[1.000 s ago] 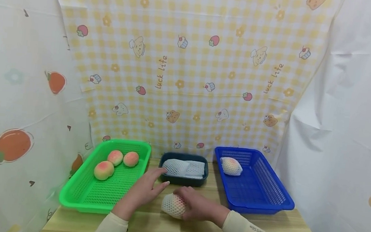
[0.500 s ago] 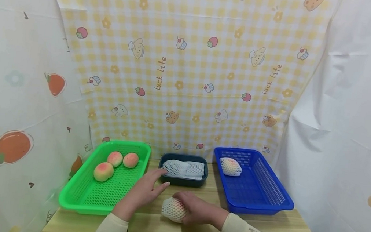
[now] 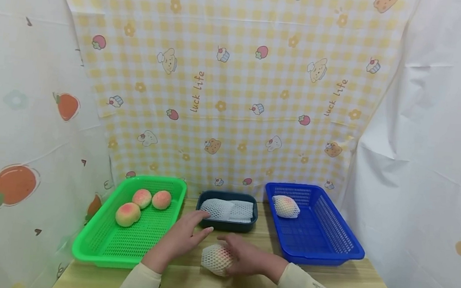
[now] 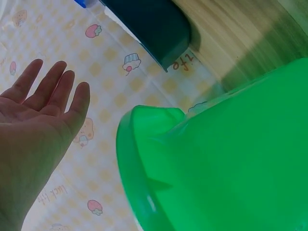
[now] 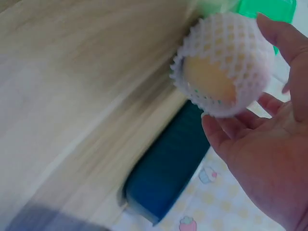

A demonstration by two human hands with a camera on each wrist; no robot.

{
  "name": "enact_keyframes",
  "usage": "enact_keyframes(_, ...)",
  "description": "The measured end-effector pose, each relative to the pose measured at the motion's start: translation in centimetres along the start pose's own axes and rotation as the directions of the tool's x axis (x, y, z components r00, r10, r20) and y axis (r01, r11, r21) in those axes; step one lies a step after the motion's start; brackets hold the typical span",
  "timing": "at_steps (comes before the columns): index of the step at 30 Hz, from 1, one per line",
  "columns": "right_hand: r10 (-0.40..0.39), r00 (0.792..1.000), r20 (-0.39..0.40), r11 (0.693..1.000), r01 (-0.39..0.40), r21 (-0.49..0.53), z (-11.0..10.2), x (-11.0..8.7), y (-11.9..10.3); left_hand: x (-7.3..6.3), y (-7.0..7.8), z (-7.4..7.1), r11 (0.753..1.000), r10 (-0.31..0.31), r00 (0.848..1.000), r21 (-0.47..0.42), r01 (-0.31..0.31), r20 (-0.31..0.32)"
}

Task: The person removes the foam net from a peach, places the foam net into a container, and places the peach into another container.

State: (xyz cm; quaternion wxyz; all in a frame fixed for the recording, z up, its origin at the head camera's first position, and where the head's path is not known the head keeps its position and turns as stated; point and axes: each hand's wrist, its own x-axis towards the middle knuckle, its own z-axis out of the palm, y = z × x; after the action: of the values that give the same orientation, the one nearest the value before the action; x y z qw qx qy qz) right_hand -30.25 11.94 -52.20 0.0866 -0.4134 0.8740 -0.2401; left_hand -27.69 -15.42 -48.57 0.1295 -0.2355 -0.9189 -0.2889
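Observation:
In the head view my right hand (image 3: 247,255) holds a peach (image 3: 217,258) in a white foam net, low over the wooden table. The right wrist view shows my thumb and fingers around the netted peach (image 5: 224,65), with part of its yellow skin bare at the net's opening. My left hand (image 3: 183,236) hovers between the green basket (image 3: 97,257) and the small dark tray (image 3: 226,225), fingers loosely extended and nothing held. In the left wrist view its palm (image 4: 41,115) faces up. Folded white foam nets (image 3: 226,210) lie in the tray.
Bare peaches (image 3: 128,214) sit in the green basket on the left. To the right, a blue basket (image 3: 319,257) contains another netted peach (image 3: 286,207) in its far left corner. Behind the containers hangs a yellow checked cloth (image 3: 233,117).
My right hand stays around the netted peach in nearly the same spot, its fingers slightly more spread. The left hand keeps its place. The head view shifts slightly.

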Motion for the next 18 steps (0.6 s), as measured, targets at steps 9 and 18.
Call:
enact_keyframes(9,0.048,0.989,-0.142,0.989,-0.027,0.146,-4.0,-1.5,-0.5,0.1,0.0,0.0,0.999,-0.025,0.999,-0.047,0.026,0.029)
enact_keyframes(18,0.087,0.976,-0.200,0.968,-0.036,0.247,-5.2,-2.6,-0.5,0.2,0.0,-0.1,0.997,-0.045,0.998,-0.060,0.047,0.034)
